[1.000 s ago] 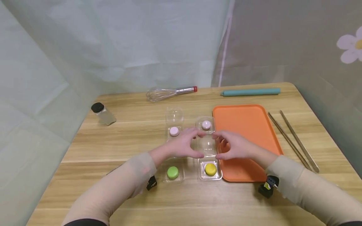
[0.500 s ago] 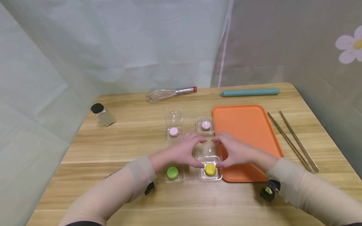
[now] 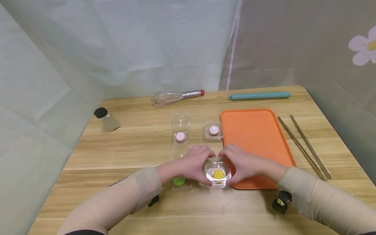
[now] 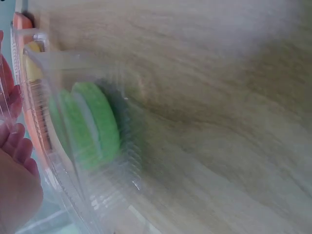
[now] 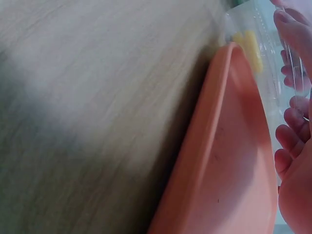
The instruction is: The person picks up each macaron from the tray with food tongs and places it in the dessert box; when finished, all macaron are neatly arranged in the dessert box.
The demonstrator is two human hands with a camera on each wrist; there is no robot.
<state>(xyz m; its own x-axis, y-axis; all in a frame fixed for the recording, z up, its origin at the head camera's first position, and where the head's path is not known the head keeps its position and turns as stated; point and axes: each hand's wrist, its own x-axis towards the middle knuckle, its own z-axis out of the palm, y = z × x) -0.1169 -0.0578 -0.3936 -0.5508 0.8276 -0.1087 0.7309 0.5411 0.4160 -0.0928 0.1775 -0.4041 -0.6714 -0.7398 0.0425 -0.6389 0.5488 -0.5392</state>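
My left hand (image 3: 195,164) and right hand (image 3: 241,164) hold the clear plastic lid (image 3: 216,160) of a small box from both sides, fingers at its far edge and thumbs at the near one. Under it, a yellow macaron (image 3: 218,175) sits in the box's ridged base. In the right wrist view, the fingers (image 5: 290,139) curl beside the clear plastic, with the yellow macaron behind. A green macaron (image 4: 92,126) lies in another clear box left of my hands, partly hidden by my left hand in the head view.
Two pale pink macarons (image 3: 180,137) sit in clear boxes farther back. An orange tray (image 3: 252,130) lies right beside the yellow macaron's box. Tongs (image 3: 305,147), a teal rolled stick (image 3: 259,95), a whisk (image 3: 177,97) and a black-capped jar (image 3: 108,120) stand or lie around the table.
Both hands have moved toward the near side and drawn a little closer together. The lid has swung from lying behind the base to over the yellow macaron.
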